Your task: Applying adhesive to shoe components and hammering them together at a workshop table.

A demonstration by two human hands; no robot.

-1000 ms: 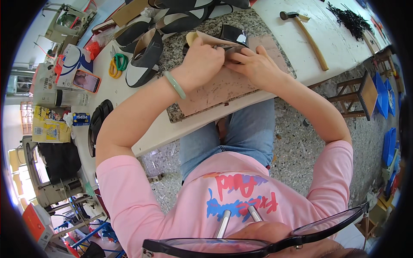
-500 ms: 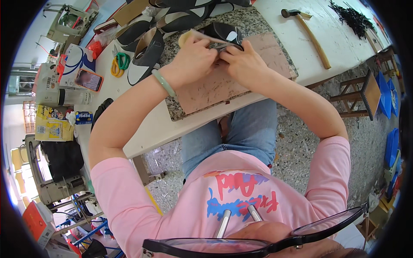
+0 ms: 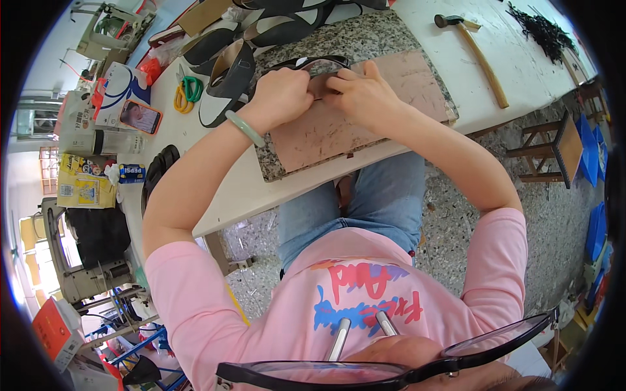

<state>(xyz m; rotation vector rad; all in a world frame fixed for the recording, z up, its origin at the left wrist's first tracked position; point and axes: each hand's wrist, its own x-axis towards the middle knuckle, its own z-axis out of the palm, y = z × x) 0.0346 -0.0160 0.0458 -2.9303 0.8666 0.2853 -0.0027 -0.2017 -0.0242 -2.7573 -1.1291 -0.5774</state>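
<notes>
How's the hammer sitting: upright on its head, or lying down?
Lying down: the hammer has its wooden handle stretched along the white table, head at the far end.

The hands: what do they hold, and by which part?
Left hand and right hand hold a dark, curved shoe-like piece, seemingly by its near edge; exact grip hidden.

Speckled granite slab (image 3: pixel 372 36) on white table (image 3: pixel 528 75) | flat tan board (image 3: pixel 332 137) atop slab | dark curved piece (image 3: pixel 319 85) between left hand (image 3: pixel 283 96) and right hand (image 3: pixel 362 94), over slab | wooden-handled metal hammer (image 3: pixel 484 66) right of slab | yellow-and-green-handled metal scissors (image 3: pixel 186 88) left of slab
</notes>
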